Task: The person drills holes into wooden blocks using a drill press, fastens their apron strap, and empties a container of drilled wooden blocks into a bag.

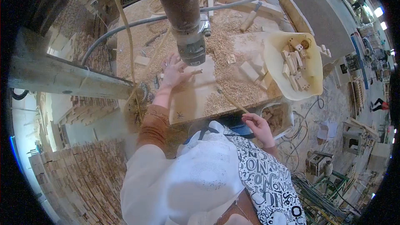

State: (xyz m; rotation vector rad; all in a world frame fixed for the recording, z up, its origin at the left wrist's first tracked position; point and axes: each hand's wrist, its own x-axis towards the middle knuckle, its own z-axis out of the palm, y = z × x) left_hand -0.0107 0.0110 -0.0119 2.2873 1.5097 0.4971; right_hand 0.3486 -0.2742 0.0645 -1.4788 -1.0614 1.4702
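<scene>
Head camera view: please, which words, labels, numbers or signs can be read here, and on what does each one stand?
"NO": on the black-and-white patterned cloth; its other lettering is too broken or blurred to quote surely.
Faint print on the white garment: unreadable.
Star-like mark on the pale work surface: no readable letter.

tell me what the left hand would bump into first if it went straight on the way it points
Probably the machine's lower end, close ahead of the left hand in this view; height is hard to judge, so it might slip underneath instead.
</scene>
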